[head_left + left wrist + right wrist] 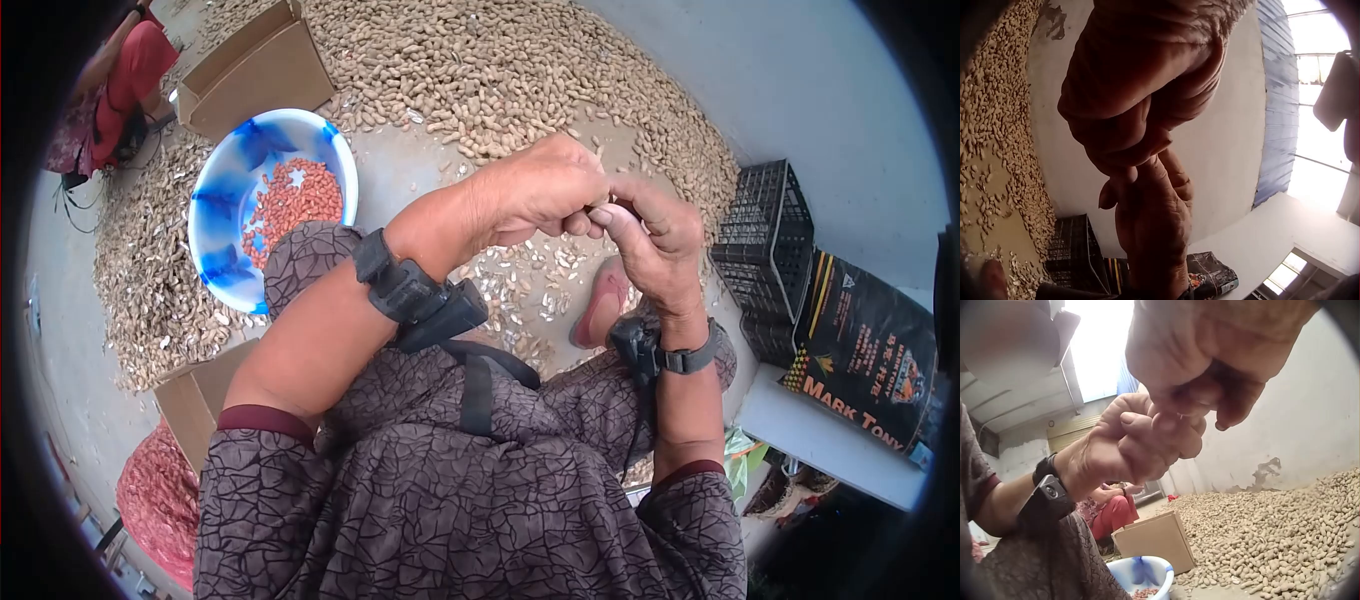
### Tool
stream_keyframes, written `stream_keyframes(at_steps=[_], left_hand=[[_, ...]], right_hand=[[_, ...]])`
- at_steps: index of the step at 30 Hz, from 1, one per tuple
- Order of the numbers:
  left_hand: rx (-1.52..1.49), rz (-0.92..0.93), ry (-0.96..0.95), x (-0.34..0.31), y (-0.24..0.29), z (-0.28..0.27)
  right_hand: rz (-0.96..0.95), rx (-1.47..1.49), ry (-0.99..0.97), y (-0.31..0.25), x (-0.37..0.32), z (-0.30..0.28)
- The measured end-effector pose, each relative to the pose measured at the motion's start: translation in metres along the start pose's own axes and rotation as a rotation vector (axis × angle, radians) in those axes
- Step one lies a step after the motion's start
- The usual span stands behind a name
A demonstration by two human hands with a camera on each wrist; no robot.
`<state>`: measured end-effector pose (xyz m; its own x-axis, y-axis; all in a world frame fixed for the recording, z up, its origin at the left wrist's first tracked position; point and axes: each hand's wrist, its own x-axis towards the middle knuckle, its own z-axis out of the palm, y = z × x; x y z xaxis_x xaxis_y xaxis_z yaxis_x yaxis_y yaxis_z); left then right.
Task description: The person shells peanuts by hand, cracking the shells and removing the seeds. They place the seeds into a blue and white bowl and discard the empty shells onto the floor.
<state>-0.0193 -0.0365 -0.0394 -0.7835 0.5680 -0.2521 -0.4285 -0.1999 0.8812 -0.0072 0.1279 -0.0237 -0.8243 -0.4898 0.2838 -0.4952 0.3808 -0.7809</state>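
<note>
In front of the seated person's lap, the left hand (545, 190) and the right hand (665, 240) meet fingertip to fingertip. Both have curled fingers and pinch a small peanut between them, mostly hidden by the fingers. Seen from the left wrist, the left hand (1141, 81) hangs over the right hand (1154, 225), their fingertips together. The right wrist view shows the right hand (1216, 356) above the left hand (1141, 437). Left of the knees stands a blue-and-white basin (203, 225) with shelled red peanut kernels (300, 200) inside.
Unshelled peanuts (450, 70) spread in a big heap ahead; broken shells (520, 285) litter the floor by a pink shoe (598, 310). A cardboard box (265, 75) stands behind the basin, a black crate (765, 220) and black printed bag (860, 350) at right. Another person (145, 60) sits far left.
</note>
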Motion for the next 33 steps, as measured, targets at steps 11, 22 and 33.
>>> stream_keyframes(at_steps=[11, 22, 33], left_hand=[[0.01, -0.03, 0.032, -0.01, 0.002, 0.013], [0.142, 0.015, 0.106, -0.012, 0.001, 0.022], [-0.356, 0.027, 0.202, -0.041, 0.043, -0.006]], right_hand=[[-0.195, -0.191, 0.068, -0.009, -0.012, 0.004], [-0.089, -0.32, 0.205, -0.011, -0.035, -0.008], [0.532, -0.379, -0.685, 0.049, -0.03, -0.005]])
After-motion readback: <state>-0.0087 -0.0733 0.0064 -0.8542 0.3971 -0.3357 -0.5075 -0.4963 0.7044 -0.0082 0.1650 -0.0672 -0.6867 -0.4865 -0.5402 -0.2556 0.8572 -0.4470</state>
